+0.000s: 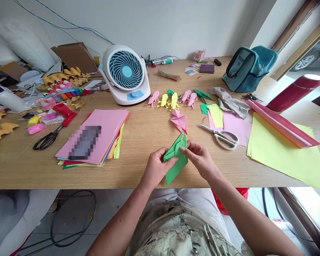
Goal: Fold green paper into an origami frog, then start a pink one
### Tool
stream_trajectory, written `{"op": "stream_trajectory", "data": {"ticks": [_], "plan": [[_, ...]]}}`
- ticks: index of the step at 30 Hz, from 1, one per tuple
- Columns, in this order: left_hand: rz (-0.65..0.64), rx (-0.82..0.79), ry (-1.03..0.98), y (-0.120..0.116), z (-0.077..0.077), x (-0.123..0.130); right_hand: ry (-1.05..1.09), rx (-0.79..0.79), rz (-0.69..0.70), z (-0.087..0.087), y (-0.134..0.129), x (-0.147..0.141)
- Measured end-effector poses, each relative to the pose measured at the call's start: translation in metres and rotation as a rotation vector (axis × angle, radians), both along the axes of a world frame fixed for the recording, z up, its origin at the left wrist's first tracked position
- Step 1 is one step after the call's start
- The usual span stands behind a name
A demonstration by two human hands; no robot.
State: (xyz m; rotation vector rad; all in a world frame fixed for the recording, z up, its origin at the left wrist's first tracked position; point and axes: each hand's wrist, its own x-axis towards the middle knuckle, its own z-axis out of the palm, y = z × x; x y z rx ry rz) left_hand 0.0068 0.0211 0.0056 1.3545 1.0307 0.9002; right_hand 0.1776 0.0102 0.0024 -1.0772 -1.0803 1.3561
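Observation:
A partly folded sheet of green origami paper (176, 168) is held between my two hands near the table's front edge. Two pointed flaps stick up at its far end, and a flat strip hangs toward me. My left hand (158, 166) pinches its left side, thumb on top. On the right edge, my right hand (200, 158) grips a flap between thumb and fingers. Just beyond the green paper lies a pink folded piece (179, 122). Further back stand several small folded paper figures, among them a yellow one (174, 101) and a pink one (154, 98).
White-handled scissors (225, 138) lie open to the right, beside paper scraps and yellow sheets (285, 153). A red bottle (296, 92) leans there. Left are a stack of coloured paper (109, 124), black-handled scissors (49, 138) and a white fan (126, 74). A teal bag (241, 69) stands behind.

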Motion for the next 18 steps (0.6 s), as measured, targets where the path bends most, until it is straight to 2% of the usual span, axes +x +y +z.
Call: {"op": "stream_trajectory", "data": {"ticks": [4,8,10,12,15,16,18], "plan": [[0.055,0.174,0.175,-0.001,0.012,-0.001,0.011,0.032,0.032,0.004,0.0,-0.001],[0.123,0.368,0.371,-0.001,0.026,-0.001,0.004,0.174,0.012,0.005,0.004,0.0],[0.112,0.396,0.424,-0.002,0.029,-0.001,-0.001,0.226,0.008,0.004,0.006,0.001],[0.085,0.367,0.441,-0.002,0.029,-0.001,-0.056,0.302,-0.059,0.004,0.006,0.004],[0.054,0.283,0.427,-0.002,0.027,-0.002,-0.358,0.543,-0.244,0.01,0.003,0.012],[0.044,0.267,0.42,-0.002,0.026,-0.003,-0.507,0.628,-0.235,0.013,0.001,0.015],[0.019,0.268,0.412,-0.001,0.024,-0.004,-0.77,0.759,-0.103,0.021,0.0,0.021]]}}
